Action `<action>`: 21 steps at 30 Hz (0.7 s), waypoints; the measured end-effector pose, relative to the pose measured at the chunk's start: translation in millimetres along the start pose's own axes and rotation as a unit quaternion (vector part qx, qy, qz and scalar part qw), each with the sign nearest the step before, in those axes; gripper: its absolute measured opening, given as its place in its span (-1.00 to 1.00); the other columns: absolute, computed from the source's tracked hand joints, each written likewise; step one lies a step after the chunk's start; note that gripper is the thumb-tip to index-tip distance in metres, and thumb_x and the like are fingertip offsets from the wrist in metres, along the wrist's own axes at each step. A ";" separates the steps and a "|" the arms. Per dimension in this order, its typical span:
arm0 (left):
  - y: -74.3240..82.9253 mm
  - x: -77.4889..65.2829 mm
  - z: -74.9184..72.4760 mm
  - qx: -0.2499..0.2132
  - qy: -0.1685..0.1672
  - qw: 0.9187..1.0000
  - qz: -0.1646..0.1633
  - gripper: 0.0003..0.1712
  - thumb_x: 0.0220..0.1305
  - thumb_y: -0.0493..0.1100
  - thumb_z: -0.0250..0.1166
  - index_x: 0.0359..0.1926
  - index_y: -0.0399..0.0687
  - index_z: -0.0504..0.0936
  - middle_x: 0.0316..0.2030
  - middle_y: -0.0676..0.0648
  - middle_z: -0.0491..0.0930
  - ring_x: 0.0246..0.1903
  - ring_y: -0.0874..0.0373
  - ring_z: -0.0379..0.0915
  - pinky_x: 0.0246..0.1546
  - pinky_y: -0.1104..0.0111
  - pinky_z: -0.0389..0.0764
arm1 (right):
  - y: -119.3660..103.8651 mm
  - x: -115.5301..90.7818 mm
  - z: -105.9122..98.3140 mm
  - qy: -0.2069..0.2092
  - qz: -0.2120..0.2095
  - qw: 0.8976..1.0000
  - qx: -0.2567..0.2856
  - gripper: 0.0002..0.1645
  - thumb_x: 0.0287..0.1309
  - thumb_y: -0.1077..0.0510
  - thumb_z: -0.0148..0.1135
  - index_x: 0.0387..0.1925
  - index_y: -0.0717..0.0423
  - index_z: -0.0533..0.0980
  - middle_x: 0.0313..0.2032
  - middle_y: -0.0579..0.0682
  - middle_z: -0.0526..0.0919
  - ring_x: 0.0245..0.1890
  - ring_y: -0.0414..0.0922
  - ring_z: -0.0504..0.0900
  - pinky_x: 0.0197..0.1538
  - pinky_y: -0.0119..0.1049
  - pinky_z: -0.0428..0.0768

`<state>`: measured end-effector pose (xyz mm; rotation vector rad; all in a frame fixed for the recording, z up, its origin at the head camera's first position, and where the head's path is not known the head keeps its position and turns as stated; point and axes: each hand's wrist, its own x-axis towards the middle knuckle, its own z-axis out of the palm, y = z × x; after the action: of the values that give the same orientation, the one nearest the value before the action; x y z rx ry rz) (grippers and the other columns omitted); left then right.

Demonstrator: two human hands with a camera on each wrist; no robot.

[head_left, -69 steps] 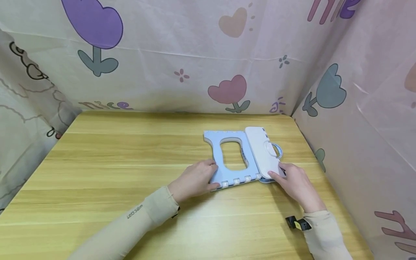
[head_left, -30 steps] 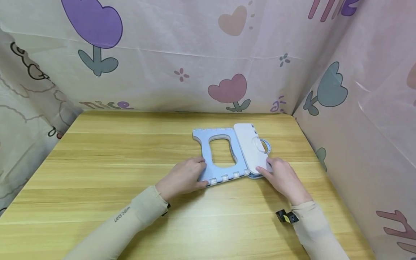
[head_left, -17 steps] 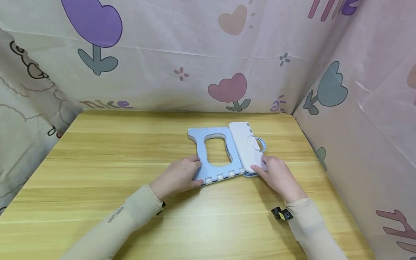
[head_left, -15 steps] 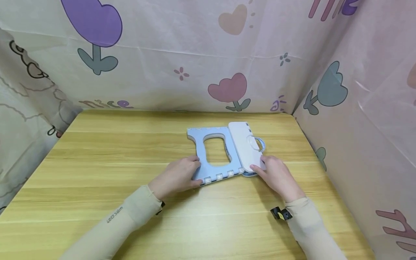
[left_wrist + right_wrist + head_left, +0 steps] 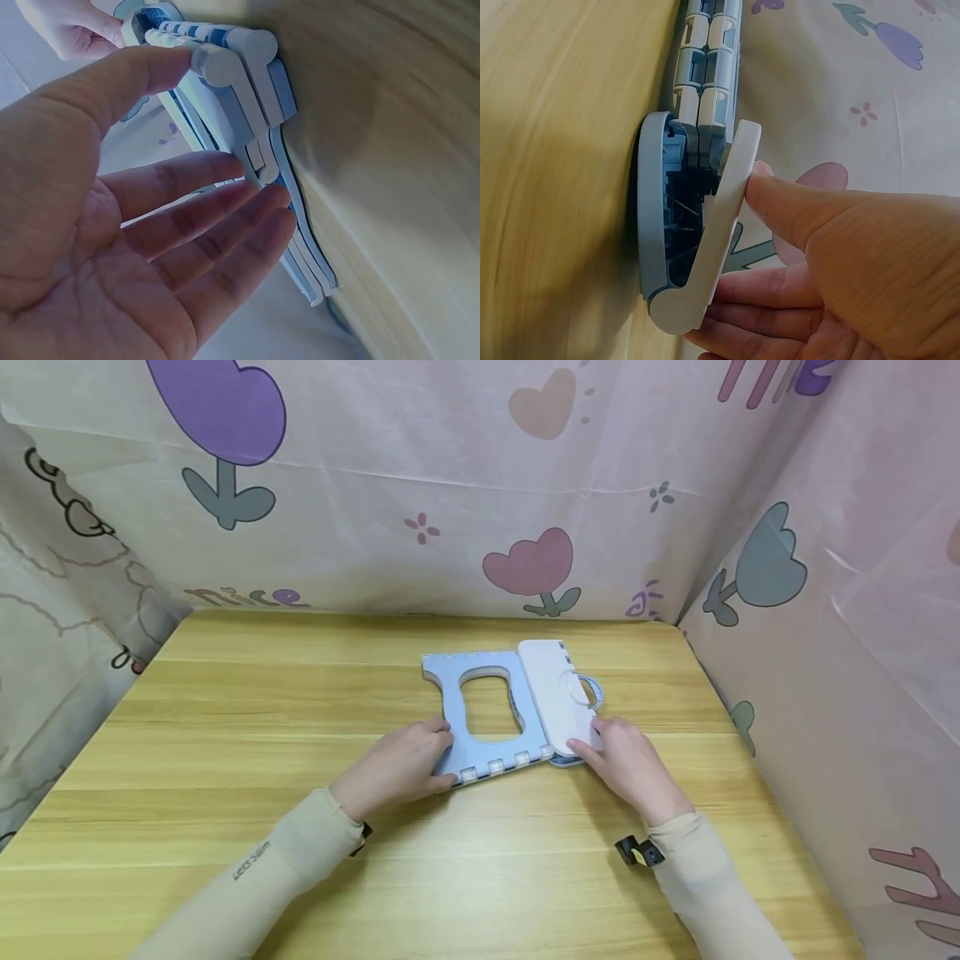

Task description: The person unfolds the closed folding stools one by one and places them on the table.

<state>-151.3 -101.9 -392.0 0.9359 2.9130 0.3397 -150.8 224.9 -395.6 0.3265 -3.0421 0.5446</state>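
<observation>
What lies on the table (image 5: 247, 710) looks to me like a folding stool (image 5: 531, 714), blue and white, flat on its side, right of the table's middle and towards its back edge. Its blue frame (image 5: 480, 757) points to the table's left, its white panel (image 5: 551, 697) and blue loop (image 5: 599, 693) to the right, where the cloth (image 5: 360, 552) hangs down past the table's edge

I'd say the two hands sit at opposite ends so that the thing is steadied between them and can't swivel on the smooth wood. From the right wrist, the white panel leans away from a blue panel (image 5: 652, 210) below it, joined at a hinge with a narrow wedge of space between; the grip there seems to govern that gap

The left hand (image 5: 393, 768) is spread fairly wide, fingers nearly straight and close together, thumb well apart from them. It pinches the frame's near left corner, thumb tip on the hinge end, fingertips against the outer side

The right hand (image 5: 626, 764) is more closed, pinching the white panel near its end: thumb on the face, fingers bent round by the hinge. Their tips are hidden, and I can't tell how hard either hand presses
</observation>
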 end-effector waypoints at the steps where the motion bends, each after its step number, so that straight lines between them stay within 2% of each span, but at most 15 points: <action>1: -0.4 -0.6 -0.4 0.001 0.000 1.000 0.001 -0.46 0.26 0.04 0.60 0.00 -0.33 0.73 0.04 -0.23 0.72 -0.13 0.02 0.73 -0.03 0.17 0.79 | -0.5 0.4 0.3 0.000 -0.001 1.000 0.001 -0.54 0.43 -0.02 0.40 -0.48 0.12 0.44 -0.48 0.04 0.49 -0.44 -0.06 0.40 -0.36 -0.21 0.39; 9: -3.6 -3.6 -3.4 0.006 -0.005 1.000 -0.002 -0.46 0.23 0.02 0.62 0.00 -0.35 0.74 0.06 -0.27 0.71 -0.15 0.00 0.74 -0.07 0.15 0.80 | -4.5 3.7 2.7 0.006 -0.019 1.000 0.006 -0.54 0.42 -0.01 0.42 -0.49 0.14 0.45 -0.53 0.00 0.43 -0.47 -0.08 0.37 -0.38 -0.25 0.34; 21: -13.0 -8.5 -5.1 0.002 -0.013 1.000 -0.012 -0.46 0.22 0.01 0.63 -0.01 -0.34 0.73 0.05 -0.25 0.70 -0.14 0.01 0.73 -0.05 0.14 0.79 | -13.4 8.3 7.4 0.006 -0.018 1.000 0.003 -0.51 0.40 -0.04 0.44 -0.51 0.13 0.43 -0.54 0.01 0.40 -0.48 -0.08 0.35 -0.40 -0.25 0.33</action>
<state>-152.4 -118.1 -390.0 0.8997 2.8996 0.3176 -156.0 208.4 -397.4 0.3770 -3.0176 0.5504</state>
